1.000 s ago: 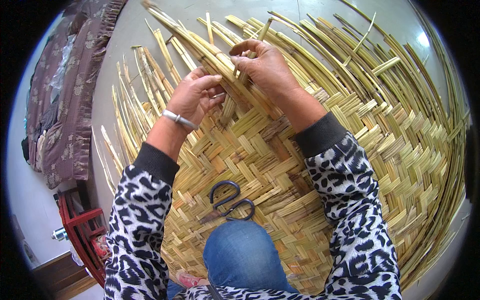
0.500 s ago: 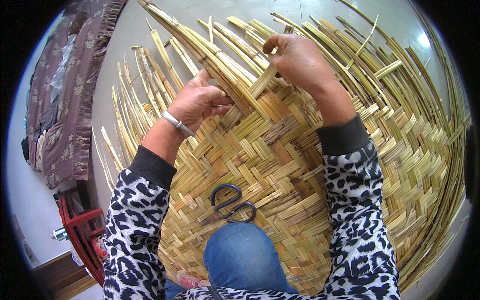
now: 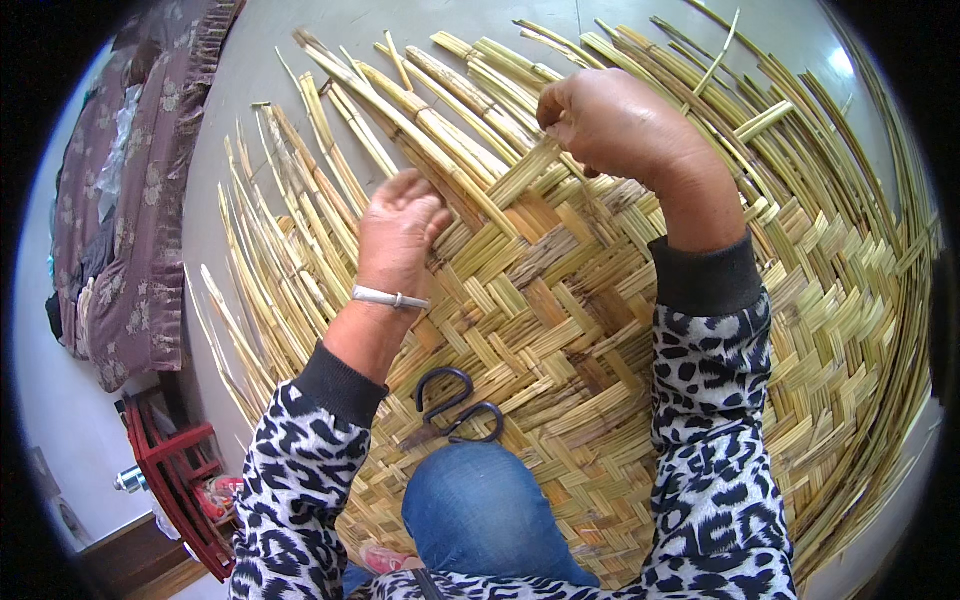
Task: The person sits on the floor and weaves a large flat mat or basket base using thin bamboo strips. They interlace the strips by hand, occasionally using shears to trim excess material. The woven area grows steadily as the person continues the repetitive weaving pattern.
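Observation:
A large mat of woven split-reed strips [image 3: 560, 330] spreads under my arms, its loose strip ends fanning out at the far side. My right hand [image 3: 630, 125] pinches the upper end of a flat reed strip [image 3: 525, 172], which slants up from the weave. Beside it, a bundle of long reed strips [image 3: 435, 155] rises from the mat toward the far left, tips raised. My left hand [image 3: 400, 225] hovers just left of that bundle's base, fingers loosely bent, slightly blurred, with nothing visible in them. Scissors with black looped handles [image 3: 460, 405] lie on the mat by my knee; their blades are partly hidden.
My jeans-covered knee [image 3: 485, 510] rests on the mat's near part. Left of the mat are a dark patterned cloth cover [image 3: 125, 230] and a red wooden stool-like frame [image 3: 165, 460]. Long thin strips [image 3: 900, 300] curve along the right edge. Grey floor [image 3: 330, 25] lies beyond.
My left hand has come away from under the long strips, turning upright and shifting slightly right. The raised bundle has dropped a little. My right hand has moved slightly right, still pinching the strip.

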